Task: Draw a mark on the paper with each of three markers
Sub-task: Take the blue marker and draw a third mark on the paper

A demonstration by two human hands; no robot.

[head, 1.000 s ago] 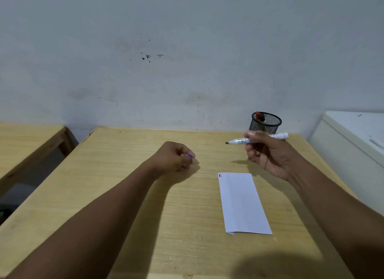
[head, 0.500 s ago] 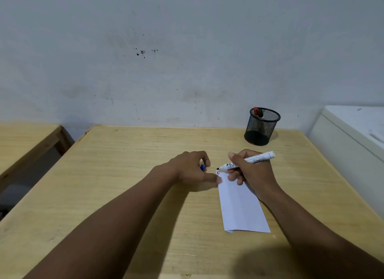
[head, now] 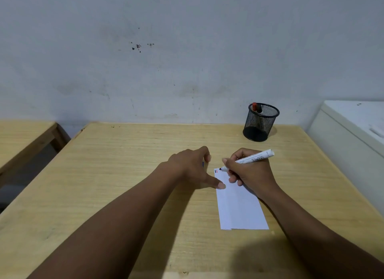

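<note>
paper [head: 241,208] flat on bench [head: 124,175], near-right of centre | left hand [head: 191,166] thumb pinning paper's left edge, fingers curled round something blue, can't tell what | right hand [head: 251,172] fingers clamped on white marker [head: 252,158], black tip at paper's far-left corner beside small marks | mesh pen cup [head: 260,123] far right, markers inside
</note>
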